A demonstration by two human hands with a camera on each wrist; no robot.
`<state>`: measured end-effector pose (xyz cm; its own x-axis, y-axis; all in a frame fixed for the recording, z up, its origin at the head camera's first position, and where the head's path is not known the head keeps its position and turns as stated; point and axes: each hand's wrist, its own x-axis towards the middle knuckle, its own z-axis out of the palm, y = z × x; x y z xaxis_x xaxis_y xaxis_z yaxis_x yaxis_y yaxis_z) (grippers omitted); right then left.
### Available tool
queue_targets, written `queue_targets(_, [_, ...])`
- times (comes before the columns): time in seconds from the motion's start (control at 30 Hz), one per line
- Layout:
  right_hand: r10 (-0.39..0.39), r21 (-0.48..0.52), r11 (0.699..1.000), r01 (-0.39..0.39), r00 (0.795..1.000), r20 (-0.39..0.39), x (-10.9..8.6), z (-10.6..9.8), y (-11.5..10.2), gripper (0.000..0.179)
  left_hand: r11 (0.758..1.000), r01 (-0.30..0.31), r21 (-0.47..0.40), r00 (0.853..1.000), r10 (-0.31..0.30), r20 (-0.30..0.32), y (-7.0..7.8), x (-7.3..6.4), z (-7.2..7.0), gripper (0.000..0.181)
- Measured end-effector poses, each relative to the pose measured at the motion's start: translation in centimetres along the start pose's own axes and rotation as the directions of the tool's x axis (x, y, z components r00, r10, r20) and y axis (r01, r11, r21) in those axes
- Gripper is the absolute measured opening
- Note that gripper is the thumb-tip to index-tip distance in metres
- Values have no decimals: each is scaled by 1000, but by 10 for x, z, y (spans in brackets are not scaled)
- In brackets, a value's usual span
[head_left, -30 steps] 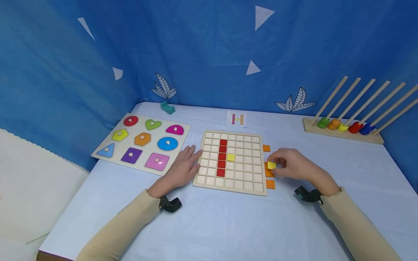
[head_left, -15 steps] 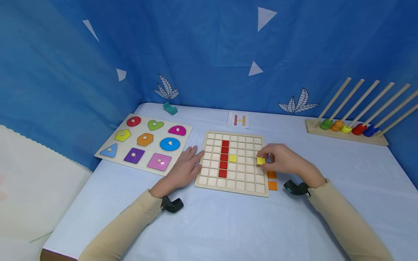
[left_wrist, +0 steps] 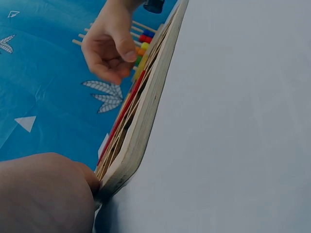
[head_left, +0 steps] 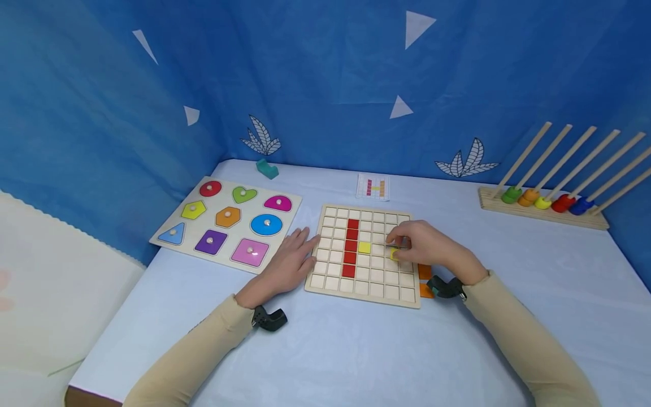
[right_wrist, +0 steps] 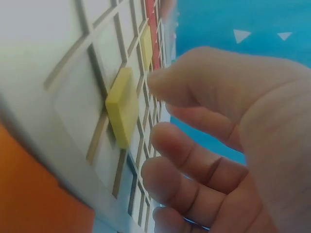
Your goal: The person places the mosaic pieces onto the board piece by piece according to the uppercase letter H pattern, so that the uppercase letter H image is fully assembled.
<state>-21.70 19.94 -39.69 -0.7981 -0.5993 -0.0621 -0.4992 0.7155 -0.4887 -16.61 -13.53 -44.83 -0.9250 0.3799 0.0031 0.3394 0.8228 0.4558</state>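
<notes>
My left hand (head_left: 285,261) lies with fingers extended, fingertips at the left edge of the wooden grid board (head_left: 377,290). Over the board's right half is my right hand (head_left: 427,246), fingers loosely bent. Just beside its thumb a yellow square tile (right_wrist: 124,109) sits askew across the grid ridges; in the right wrist view the fingers stand apart from it. Further left, another yellow tile (head_left: 364,247) is seated flat in a cell, next to a column of red tiles (head_left: 349,257). In the left wrist view, the board's edge (left_wrist: 150,104) appears side-on with the left hand at its corner.
Orange tiles (head_left: 424,272) lie along the board's right edge, partly hidden by the right wrist. Behind the board is a printed pattern card (head_left: 373,187). A shape puzzle board (head_left: 239,229) lies left, a teal block (head_left: 267,169) behind it. A pegged bead rack (head_left: 534,213) stands back right.
My right hand has carried the yellow tile left from beside the orange tiles onto the board, and its fingers now part from it. The left hand stays in place; the head view shifts slightly.
</notes>
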Motion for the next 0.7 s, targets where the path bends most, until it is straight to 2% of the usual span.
queue_targets(0.13, [20, 9, 1000, -20, 1000, 16, 2, 2, -1, 32, 1000, -1, 4, 1000, 1, 2, -1, 0, 0, 56])
queue_targets(0.4, [54, -45, 998, -52, 998, 41, 1, 5, 2, 31, 1000, -1, 1, 1000, 1, 5, -1, 0, 0, 56])
queue_targets(0.7, [31, -39, 999, -30, 999, 28, 4, 9, 4, 25, 1000, -1, 7, 1000, 1, 4, -2, 0, 0, 56])
